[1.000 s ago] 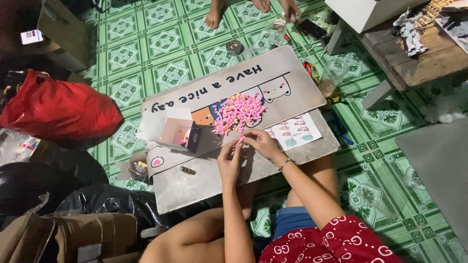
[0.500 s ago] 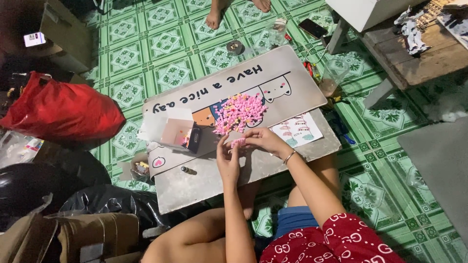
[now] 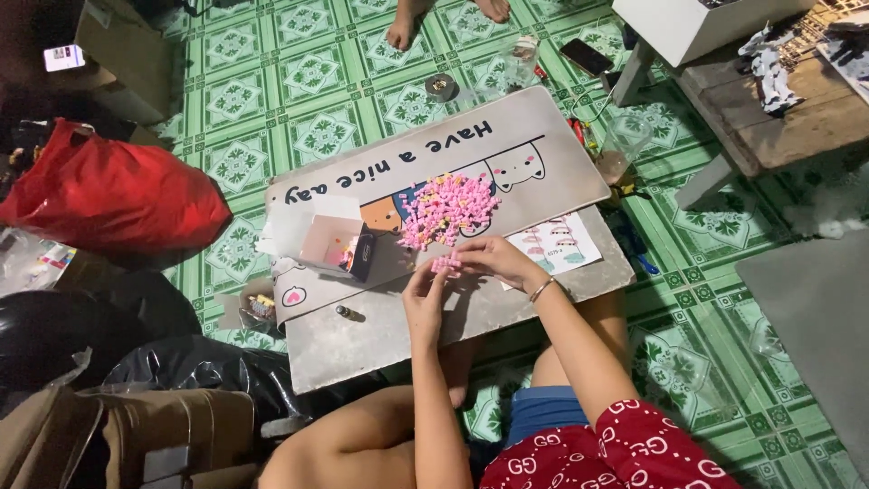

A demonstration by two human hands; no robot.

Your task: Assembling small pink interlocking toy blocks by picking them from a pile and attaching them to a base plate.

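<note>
i judged that both hands, left hand (image 3: 425,294) and right hand (image 3: 489,258), fingers pinched on 1 small pink piece (image 3: 444,264), could nudge the near pink pile (image 3: 448,208) and scatter it off the mat (image 3: 543,195).

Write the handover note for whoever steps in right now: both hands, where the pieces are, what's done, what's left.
Left hand: fingers closed on small pink pieces at the near edge of the pile.
Right hand: fingertips pinching the same little cluster, bracelet on the wrist.
Pink pile: heaped on the printed mat, which lies on the low grey board.
Small open box: left of the pile, on the mat.
Printed sheet: just right of the hands.
Done: cannot tell how many are handled.
Left: most of the pile lies unsorted.
</note>
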